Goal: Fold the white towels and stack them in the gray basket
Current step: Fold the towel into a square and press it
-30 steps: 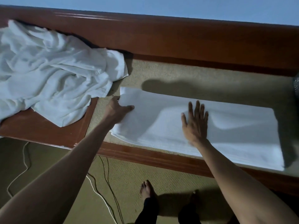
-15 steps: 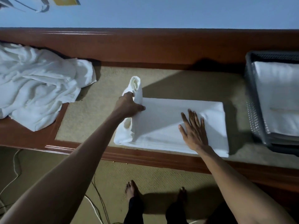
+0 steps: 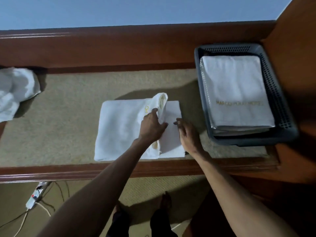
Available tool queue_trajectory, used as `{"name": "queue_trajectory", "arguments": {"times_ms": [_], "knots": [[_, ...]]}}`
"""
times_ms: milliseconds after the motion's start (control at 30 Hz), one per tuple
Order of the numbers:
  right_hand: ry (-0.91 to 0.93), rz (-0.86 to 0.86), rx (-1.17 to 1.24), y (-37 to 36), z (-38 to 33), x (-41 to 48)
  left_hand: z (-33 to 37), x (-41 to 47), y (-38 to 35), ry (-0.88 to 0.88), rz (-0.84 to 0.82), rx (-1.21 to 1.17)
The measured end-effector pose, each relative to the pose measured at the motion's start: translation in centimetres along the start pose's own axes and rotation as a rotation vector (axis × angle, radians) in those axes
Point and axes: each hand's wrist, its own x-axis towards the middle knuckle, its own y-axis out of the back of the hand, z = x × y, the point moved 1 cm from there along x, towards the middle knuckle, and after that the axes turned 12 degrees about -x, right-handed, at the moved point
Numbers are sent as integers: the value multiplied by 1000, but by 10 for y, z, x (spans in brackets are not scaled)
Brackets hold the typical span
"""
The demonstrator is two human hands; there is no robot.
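Observation:
A white towel (image 3: 121, 130) lies partly folded on the beige padded bench top (image 3: 68, 130). My left hand (image 3: 151, 125) grips the towel's left end, carried over to the right part of the towel, with the edge still raised. My right hand (image 3: 187, 134) rests with loose fingers on the towel's right edge. The gray basket (image 3: 283, 117) stands to the right and holds a stack of folded white towels (image 3: 236, 91) with gold lettering on top.
A heap of unfolded white towels (image 3: 15, 89) lies at the far left. A wooden rail (image 3: 119, 47) runs behind the bench and a wooden edge (image 3: 68, 171) runs in front. A power strip (image 3: 36, 194) and cables lie on the floor beside my feet.
My left hand has carried the towel's left end across to the right, so the towel is about half as long. My right hand slid to the right edge. The basket came fully into view.

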Motion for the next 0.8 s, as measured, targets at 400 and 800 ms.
{"name": "queue_trajectory", "arguments": {"times_ms": [400,800], "knots": [[-367,-374,65,5,-22,22,-20,8,35,19,94,-25],[-496,-408,142,13,6,22,-73,-6,86,62,356,174]]}}
